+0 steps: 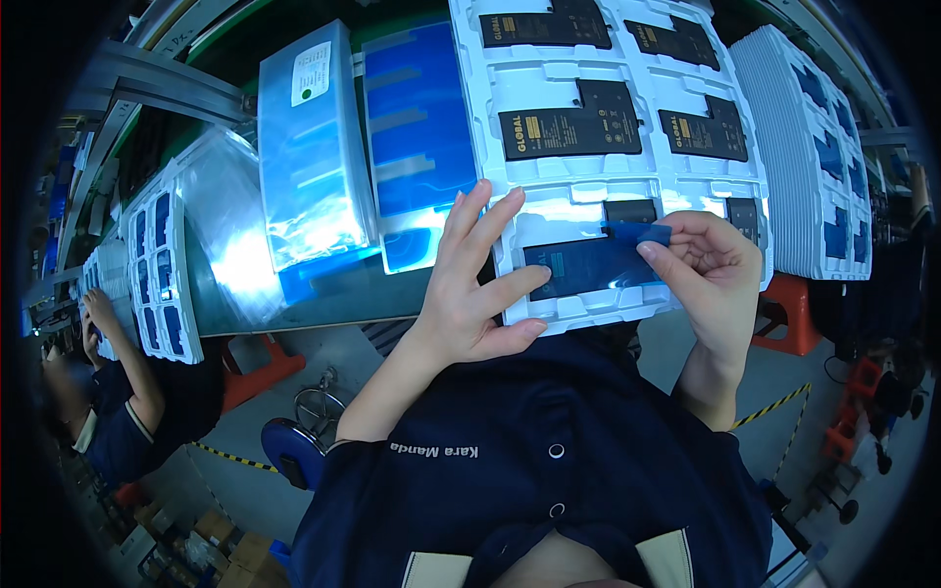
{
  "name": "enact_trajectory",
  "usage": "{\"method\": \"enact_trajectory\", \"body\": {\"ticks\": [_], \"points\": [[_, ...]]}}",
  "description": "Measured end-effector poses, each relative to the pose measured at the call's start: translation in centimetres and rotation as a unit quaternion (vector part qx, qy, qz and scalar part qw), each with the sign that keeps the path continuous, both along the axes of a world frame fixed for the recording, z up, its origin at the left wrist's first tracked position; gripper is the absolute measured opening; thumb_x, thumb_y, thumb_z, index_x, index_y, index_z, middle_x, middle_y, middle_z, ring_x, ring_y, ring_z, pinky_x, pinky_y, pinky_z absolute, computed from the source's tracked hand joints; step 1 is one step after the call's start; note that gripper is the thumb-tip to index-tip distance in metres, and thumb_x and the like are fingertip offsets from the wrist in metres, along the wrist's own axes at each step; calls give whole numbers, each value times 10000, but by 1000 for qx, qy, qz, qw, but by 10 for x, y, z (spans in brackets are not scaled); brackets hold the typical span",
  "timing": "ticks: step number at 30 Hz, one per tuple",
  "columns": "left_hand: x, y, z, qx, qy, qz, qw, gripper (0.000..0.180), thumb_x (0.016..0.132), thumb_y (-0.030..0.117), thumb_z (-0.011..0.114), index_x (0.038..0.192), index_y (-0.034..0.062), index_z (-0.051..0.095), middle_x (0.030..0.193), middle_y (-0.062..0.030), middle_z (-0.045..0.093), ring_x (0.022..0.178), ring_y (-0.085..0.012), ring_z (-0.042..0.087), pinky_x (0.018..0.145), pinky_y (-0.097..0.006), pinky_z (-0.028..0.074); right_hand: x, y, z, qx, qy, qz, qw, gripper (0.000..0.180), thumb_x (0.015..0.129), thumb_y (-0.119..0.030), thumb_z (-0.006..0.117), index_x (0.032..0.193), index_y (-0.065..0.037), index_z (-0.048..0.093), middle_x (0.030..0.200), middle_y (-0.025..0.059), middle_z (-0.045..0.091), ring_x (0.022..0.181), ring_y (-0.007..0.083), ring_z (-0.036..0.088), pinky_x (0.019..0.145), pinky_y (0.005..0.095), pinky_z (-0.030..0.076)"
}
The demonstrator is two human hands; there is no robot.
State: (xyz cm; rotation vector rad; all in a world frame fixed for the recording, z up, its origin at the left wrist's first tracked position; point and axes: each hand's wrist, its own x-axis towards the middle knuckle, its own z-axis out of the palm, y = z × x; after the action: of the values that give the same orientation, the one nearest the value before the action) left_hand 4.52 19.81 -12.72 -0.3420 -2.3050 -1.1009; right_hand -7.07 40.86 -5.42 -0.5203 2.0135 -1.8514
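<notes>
Pinching blue film (639,233), right hand (708,265) hiding tray (588,312) corner

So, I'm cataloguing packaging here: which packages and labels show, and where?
Blue film pack: upper left, rectangular, shiny.
White label: on that pack's top, with a green dot.
White tray: centre, holding black cells with yellow marks.
Tray stack: right, white and blue.
Blue tab: pinched by right hand.

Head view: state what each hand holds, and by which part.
The right hand pinches the blue film strip by its right end, over the near battery. The left hand grips nothing; it lies flat on the white tray.
</notes>
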Motion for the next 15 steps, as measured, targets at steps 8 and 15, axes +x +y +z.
{"method": "enact_trajectory", "body": {"ticks": [8, 15], "points": [[0, 2, 1, 0, -8, 11, 1000, 333, 752, 411, 648, 880, 104, 673, 1382, -255, 392, 1340, -447, 261, 1061, -567, 200, 5, -5, 4, 176, 166, 3, 970, 374, 681, 52, 712, 1042, 4, 628, 756, 13, 587, 504, 27, 404, 472, 177, 320], [-6, -33, -1, 56, -12, 132, 990, 368, 795, 226, 659, 1094, 30, 570, 1284, -239, 494, 1236, -389, 437, 1042, -502, 277, 10, -12, -4, 137, 310, -80, 937, 605, 643, 93, 640, 1219, -64, 536, 1085, 78, 425, 553, 71, 341, 519, 200, 317]]}}
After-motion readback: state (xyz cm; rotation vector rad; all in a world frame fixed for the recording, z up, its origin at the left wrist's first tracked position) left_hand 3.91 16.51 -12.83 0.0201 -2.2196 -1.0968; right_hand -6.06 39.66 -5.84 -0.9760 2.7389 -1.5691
